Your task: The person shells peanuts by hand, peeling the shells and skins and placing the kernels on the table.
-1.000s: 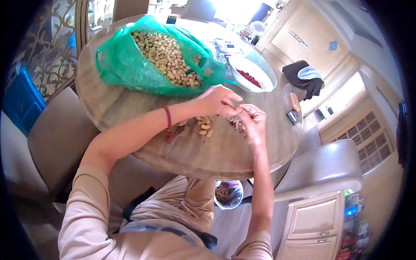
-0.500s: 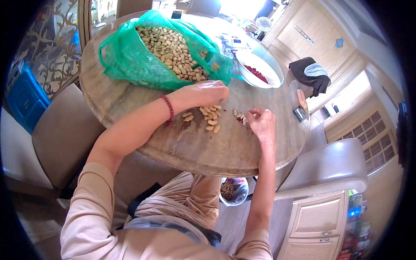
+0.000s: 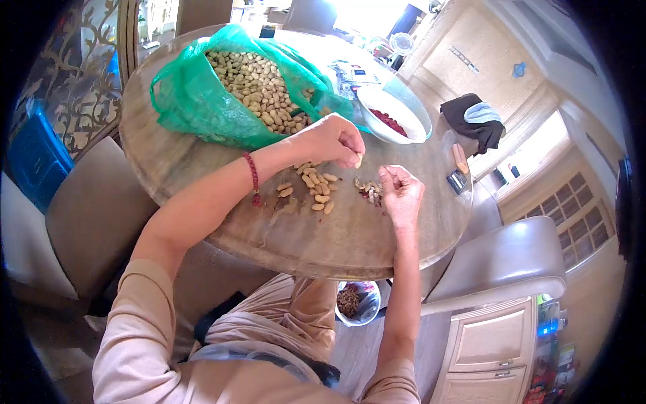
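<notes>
Left hand [image 3: 336, 140]: fingertips clamped on 1 pale peanut [image 3: 359, 161], above table [image 3: 282, 236]; right hand [image 3: 404, 194]: fingers curled, cannot tell whether clamped on anything, just beside 1 heap of pale and red bits [image 3: 369, 191]; 1 pile of unshelled peanuts [image 3: 321, 189] between arms; 1 green bag [image 3: 192, 101] beyond.

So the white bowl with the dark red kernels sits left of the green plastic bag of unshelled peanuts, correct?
No, wrong side: in the head view the white bowl with the dark red kernels sits right of the green plastic bag of unshelled peanuts.
</notes>
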Available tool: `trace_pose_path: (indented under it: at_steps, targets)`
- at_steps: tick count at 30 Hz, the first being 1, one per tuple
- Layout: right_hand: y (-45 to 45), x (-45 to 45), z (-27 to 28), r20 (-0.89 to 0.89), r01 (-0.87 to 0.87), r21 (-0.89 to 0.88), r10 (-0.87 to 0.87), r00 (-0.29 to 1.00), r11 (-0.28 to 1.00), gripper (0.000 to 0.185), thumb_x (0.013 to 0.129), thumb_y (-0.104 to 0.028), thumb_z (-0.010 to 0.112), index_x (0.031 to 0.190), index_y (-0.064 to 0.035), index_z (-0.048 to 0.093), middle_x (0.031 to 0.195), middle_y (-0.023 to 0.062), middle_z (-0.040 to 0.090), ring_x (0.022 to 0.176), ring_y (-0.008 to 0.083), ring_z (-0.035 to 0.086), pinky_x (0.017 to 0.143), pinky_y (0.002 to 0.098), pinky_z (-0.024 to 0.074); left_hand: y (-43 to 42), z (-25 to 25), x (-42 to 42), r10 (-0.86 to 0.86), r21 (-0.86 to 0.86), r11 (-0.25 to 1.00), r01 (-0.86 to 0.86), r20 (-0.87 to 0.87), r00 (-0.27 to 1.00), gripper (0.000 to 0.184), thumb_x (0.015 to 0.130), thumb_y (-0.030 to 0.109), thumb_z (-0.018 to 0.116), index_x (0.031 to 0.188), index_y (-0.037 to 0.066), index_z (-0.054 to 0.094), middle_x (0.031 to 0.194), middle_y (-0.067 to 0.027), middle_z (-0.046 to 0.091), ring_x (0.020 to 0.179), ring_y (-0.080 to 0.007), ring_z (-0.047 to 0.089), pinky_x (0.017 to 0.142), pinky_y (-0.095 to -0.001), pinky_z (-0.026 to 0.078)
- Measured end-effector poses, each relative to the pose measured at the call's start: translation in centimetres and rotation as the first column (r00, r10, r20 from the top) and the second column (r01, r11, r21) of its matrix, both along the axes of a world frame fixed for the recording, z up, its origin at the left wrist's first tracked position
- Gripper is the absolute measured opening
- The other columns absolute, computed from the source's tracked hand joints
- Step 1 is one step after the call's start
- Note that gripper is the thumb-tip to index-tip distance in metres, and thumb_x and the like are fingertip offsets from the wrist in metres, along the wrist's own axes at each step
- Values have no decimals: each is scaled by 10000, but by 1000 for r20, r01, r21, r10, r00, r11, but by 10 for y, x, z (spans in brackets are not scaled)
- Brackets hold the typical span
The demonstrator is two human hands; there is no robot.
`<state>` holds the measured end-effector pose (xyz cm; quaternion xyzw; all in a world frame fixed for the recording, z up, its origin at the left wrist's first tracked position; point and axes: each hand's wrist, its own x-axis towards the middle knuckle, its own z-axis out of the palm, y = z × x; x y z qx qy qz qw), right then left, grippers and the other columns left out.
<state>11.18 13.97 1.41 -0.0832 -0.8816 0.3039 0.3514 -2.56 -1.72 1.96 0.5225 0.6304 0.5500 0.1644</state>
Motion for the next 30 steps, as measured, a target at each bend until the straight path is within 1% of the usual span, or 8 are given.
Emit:
trace_pose_path:
  at_steps: [2, 4, 5, 9, 12, 21, 28, 30]
  targets:
    - [7, -3, -9, -82, -57, 81, 64, 995, 995, 125, 769, -95, 667, 842, 5, 649, 465, -21, 360, 454, 29, 354, 434, 217, 343, 1, 1, 10, -105, 214, 976, 30, 346, 932, 154, 706, 24, 661, 844, -35, 630, 764, -94, 649, 649, -127, 617, 608, -234, 509]
    - [2, -4, -12, -128, -223, -36, 217, 968, 974, 128, 752, -76, 682, 848, 4, 654, 481, -41, 318, 469, 29, 318, 435, 203, 327, 4, -2, 15, -130, 245, 969, 35, 384, 914, 164, 718, 28, 662, 861, -43, 622, 776, -102, 650, 655, -133, 620, 614, -240, 514]
    - [6, -6, -15, -166, -252, 9, 250, 954, 968, 145, 744, -63, 687, 869, 4, 656, 478, -38, 339, 466, 22, 328, 438, 205, 337, 5, -3, 17, -150, 272, 962, 32, 424, 893, 176, 731, 32, 662, 879, -50, 614, 788, -111, 652, 662, -138, 623, 619, -247, 518]
    - [0, -2, -11, -169, -276, -114, 255, 952, 954, 150, 745, -43, 687, 884, 8, 659, 490, -56, 411, 474, 9, 332, 440, 181, 324, 10, -10, 21, -173, 269, 961, 61, 417, 892, 155, 777, 50, 646, 911, -24, 623, 810, -91, 651, 687, -123, 627, 654, -237, 528]
    - [2, -4, -10, -239, -252, -54, 233, 943, 966, 142, 745, -34, 687, 874, 18, 661, 515, -71, 449, 485, 0, 348, 443, 171, 325, 11, -10, 22, -136, 197, 980, 40, 504, 853, 154, 775, 59, 653, 905, -19, 625, 805, -90, 651, 681, -118, 626, 641, -235, 532]
    - [4, -4, -12, -277, -338, -195, 279, 920, 921, 130, 760, -18, 672, 882, 24, 660, 679, -22, 597, 574, 4, 450, 504, 158, 373, 13, -14, 24, -160, 231, 972, 54, 471, 868, 113, 760, 38, 663, 851, -11, 618, 793, -87, 647, 684, -130, 631, 643, -255, 543]
    - [-2, -1, -8, -303, -395, -220, 322, 897, 892, 96, 766, -13, 661, 857, 15, 652, 676, -7, 599, 582, 23, 504, 515, 175, 421, 15, -15, 27, -158, 243, 969, 55, 428, 890, 121, 731, 8, 668, 834, -13, 610, 777, -85, 647, 685, -137, 631, 645, -253, 535]
    - [-4, 3, -7, -252, -408, -282, 343, 905, 868, 40, 770, -10, 649, 748, 1, 618, 627, -22, 563, 548, 16, 477, 484, 187, 415, 15, -15, 28, -142, 236, 969, 79, 265, 954, 139, 707, -13, 666, 833, -17, 608, 762, -77, 646, 680, -114, 620, 626, -231, 512]
